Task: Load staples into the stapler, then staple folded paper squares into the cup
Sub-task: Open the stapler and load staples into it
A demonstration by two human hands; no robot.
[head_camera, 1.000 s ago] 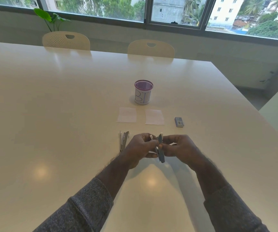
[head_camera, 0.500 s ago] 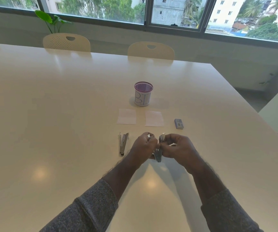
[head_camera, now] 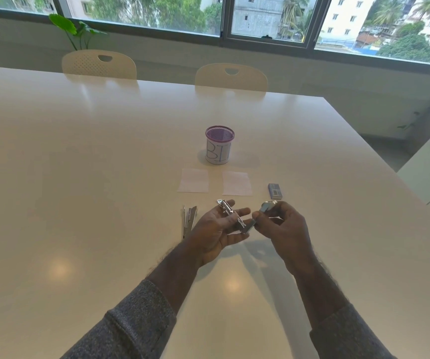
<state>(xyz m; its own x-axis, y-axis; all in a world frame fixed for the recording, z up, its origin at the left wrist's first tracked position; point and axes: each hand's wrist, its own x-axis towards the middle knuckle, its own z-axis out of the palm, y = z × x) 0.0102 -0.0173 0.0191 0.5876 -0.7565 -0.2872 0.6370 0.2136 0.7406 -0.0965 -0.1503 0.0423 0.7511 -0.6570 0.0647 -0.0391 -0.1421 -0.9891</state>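
A small stapler (head_camera: pixel 246 224) is held above the table, swung open into a V. Its metal lower arm (head_camera: pixel 230 213) lies across the straight fingers of my left hand (head_camera: pixel 216 229), which is palm up. My right hand (head_camera: pixel 283 226) grips the grey upper arm (head_camera: pixel 264 207) between thumb and curled fingers. Beyond the hands two white paper squares (head_camera: pixel 193 180) (head_camera: pixel 236 183) lie flat side by side. Behind them stands the purple-rimmed mesh cup (head_camera: pixel 219 145) with a white label. A small blue-grey staple box (head_camera: pixel 275 190) lies right of the squares.
Thin metal strips (head_camera: pixel 189 218), staples or a stapler part, lie on the white table (head_camera: pixel 105 203) just left of my left hand. Two cream chairs (head_camera: pixel 99 64) (head_camera: pixel 230 76) stand at the far edge. The table's right edge runs diagonally past the staple box.
The two hands were pressed together around the closed stapler. They have drawn apart, the stapler has swung open, and my left hand has turned palm up with its fingers straightened.
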